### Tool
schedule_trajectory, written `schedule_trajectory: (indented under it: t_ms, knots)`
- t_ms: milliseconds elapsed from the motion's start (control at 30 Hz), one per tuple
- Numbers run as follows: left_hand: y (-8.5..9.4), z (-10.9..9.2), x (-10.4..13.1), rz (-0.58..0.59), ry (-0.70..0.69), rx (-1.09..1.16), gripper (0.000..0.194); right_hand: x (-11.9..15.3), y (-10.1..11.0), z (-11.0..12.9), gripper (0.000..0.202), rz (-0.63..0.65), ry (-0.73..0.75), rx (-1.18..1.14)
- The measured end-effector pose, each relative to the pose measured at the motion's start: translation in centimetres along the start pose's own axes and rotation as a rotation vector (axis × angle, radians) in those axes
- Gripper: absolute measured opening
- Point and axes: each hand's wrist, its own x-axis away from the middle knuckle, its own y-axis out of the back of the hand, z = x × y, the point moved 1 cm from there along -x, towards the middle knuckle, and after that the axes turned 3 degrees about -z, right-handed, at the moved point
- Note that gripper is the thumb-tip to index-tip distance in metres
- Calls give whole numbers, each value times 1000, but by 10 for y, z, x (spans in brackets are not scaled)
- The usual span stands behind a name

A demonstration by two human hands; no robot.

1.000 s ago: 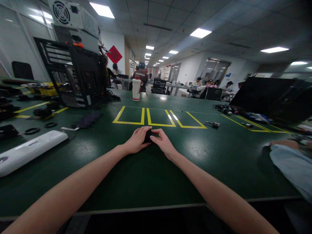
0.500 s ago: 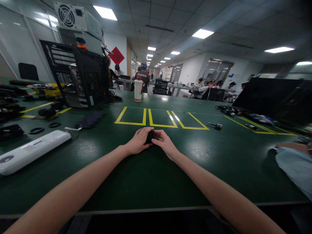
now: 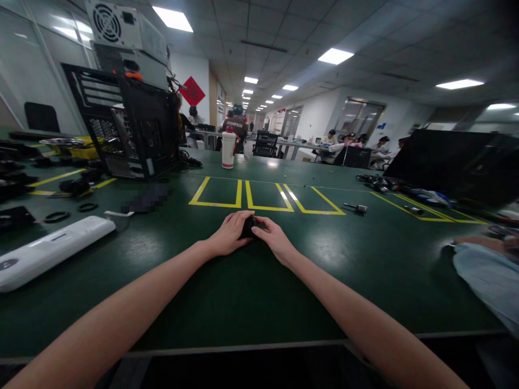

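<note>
Between my hands, on or just above the green table (image 3: pixel 251 292), is a small black object (image 3: pixel 247 228); fingers cover most of it, so its kind does not show. My left hand (image 3: pixel 231 233) curls round its left side, fingers over the top and thumb low in front. From the right, my right hand (image 3: pixel 272 237) pinches it with thumb and fingertips. Yellow tape outlines (image 3: pixel 270 208) lie on the table just beyond both hands. A small screwdriver-like tool (image 3: pixel 357 208) rests off to the right.
A white power-strip-like bar (image 3: pixel 57 251) lies at the left, near black rings (image 3: pixel 57 216). Behind stand a black computer case (image 3: pixel 138 124) with power supplies on top and a white tumbler (image 3: pixel 228 149). Another person's light-blue sleeve (image 3: pixel 486 275) reaches in at the right edge.
Both hands stay round the black object in nearly the same pose, the right thumb slightly higher. The whole view has shifted slightly.
</note>
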Motion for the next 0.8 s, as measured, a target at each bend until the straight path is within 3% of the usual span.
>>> schedule_trajectory:
  t_ms: [333, 533, 800]
  knots:
    - [-1, 0, -1, -6, -6, 7, 63, 3, -1, 3, 24, -41, 74, 20]
    - [0, 0, -1, -1, -2, 13, 63, 0, 1, 1, 34, -8, 11, 46]
    - [1, -1, -1, -1, -9, 16, 63, 5, -3, 7, 26, -32, 35, -2]
